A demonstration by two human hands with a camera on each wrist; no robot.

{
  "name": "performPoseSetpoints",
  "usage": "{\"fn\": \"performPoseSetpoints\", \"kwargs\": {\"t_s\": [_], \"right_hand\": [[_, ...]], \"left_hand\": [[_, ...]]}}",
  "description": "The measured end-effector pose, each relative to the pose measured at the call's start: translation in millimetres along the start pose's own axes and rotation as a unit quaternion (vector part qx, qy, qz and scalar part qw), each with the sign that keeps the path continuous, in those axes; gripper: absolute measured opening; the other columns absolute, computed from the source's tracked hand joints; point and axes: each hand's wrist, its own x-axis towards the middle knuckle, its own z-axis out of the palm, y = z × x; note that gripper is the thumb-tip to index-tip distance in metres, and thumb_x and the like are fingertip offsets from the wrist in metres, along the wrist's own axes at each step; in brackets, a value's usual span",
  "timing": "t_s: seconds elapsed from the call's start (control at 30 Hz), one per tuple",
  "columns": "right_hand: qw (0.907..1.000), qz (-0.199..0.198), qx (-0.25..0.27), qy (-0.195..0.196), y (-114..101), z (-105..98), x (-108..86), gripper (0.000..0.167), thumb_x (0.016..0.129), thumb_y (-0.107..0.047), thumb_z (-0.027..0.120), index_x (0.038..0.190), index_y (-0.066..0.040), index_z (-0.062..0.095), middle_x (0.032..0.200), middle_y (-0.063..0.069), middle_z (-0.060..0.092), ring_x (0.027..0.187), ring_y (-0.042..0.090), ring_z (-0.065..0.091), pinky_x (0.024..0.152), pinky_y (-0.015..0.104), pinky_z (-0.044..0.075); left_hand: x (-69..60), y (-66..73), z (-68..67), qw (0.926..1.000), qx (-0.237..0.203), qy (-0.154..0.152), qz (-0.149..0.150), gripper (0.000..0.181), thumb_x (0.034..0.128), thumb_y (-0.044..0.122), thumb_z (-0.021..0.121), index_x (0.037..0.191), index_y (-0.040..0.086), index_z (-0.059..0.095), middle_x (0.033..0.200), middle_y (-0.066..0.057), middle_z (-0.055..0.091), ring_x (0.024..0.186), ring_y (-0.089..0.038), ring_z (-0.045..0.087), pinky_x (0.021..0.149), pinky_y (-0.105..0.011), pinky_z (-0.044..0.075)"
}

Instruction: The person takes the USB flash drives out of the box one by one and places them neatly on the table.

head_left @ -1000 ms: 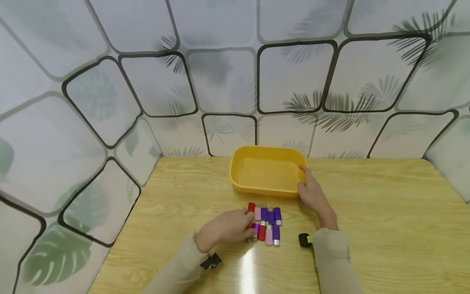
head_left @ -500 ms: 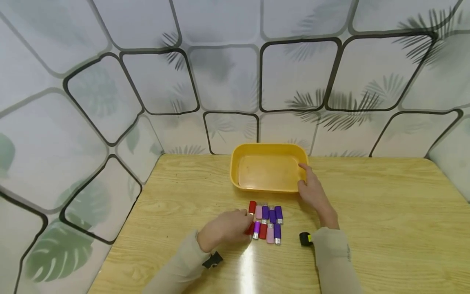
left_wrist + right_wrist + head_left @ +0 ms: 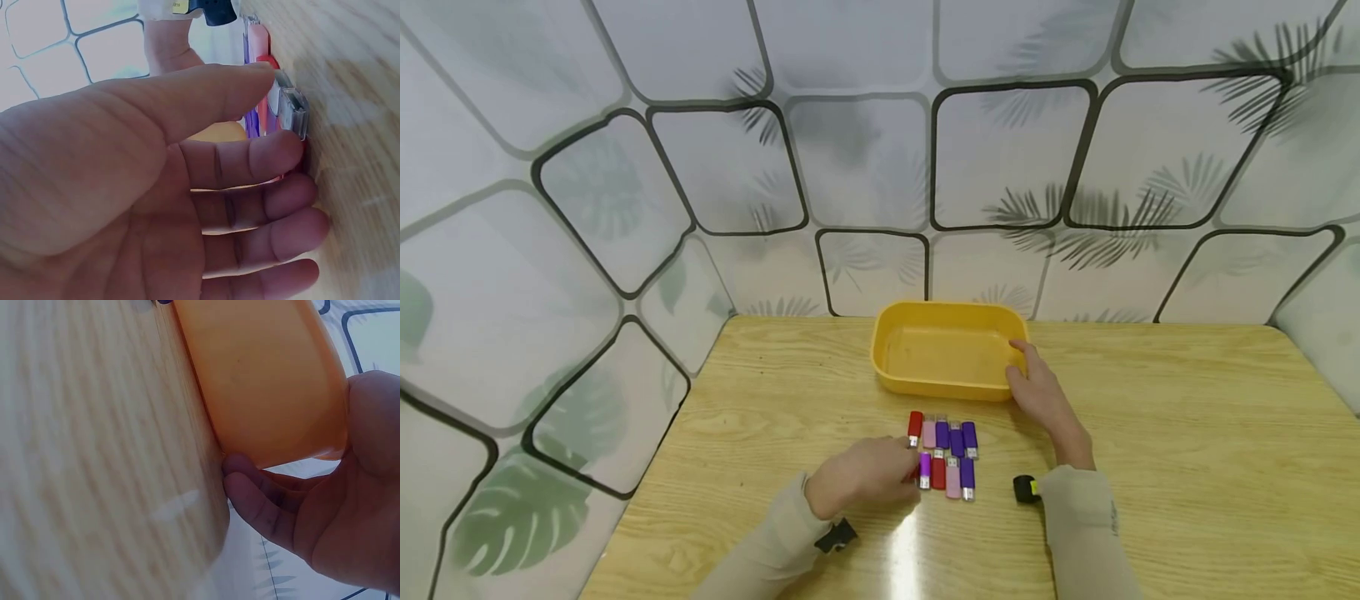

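Note:
My left hand [image 3: 868,471] is at the left end of two rows of USB flash drives, its thumb and index finger pinching a red USB flash drive [image 3: 305,160]. From the head view that drive is mostly hidden by the fingers. Beside it lies a bright purple drive [image 3: 925,471]; another red drive [image 3: 915,423] lies just beyond. Pink drives [image 3: 953,479] and dark purple drives [image 3: 967,473] fill the rest of the rows. My right hand [image 3: 1047,400] grips the right end of a yellow plastic tray [image 3: 951,390], with the thumb and fingers on either side of its wall.
The wooden table [image 3: 1195,450] runs back to a patterned wall covering [image 3: 857,167]. Behind the drives, the tray stands near the table's far edge. Black straps [image 3: 837,535] hang at both wrists.
My left hand has shifted slightly and now covers more of the red drive, while the bright purple one shows more than a second ago. The tray has moved slightly; the right hand still holds it.

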Motion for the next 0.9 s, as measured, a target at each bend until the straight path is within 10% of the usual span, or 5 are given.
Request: {"fn": "performPoseSetpoints", "kwargs": {"t_s": [0.57,0.9], "right_hand": [[0.9981,-0.035,-0.048,-0.014,-4.7,-10.8,-17.6,0.074,0.107,-0.043,0.029,0.157,-0.003,-0.008,0.155,0.040,0.005,0.140,0.061,0.011,0.110,0.070,0.016],[0.9813,-0.091,-0.159,0.060,-48.5,-1.3,-50.7,0.075,0.105,-0.038,0.044,0.158,-0.001,0.004,0.154,0.041,0.006,0.139,0.063,0.011,0.102,0.076,0.023]], "left_hand": [[-1.0,-4.4,-2.2,0.9996,0.014,0.000,-0.026,0.018,0.0925,0.030,0.068,0.096,0.013,0.065,0.087,0.001,0.057,0.073,-0.010,0.052,0.068,-0.027,0.049],[-0.2,-13.9,-4.7,0.9990,-0.007,-0.002,-0.044,0.025,0.0948,0.033,0.065,0.108,0.012,0.063,0.095,-0.001,0.057,0.086,-0.014,0.055,0.075,-0.031,0.050]]}}
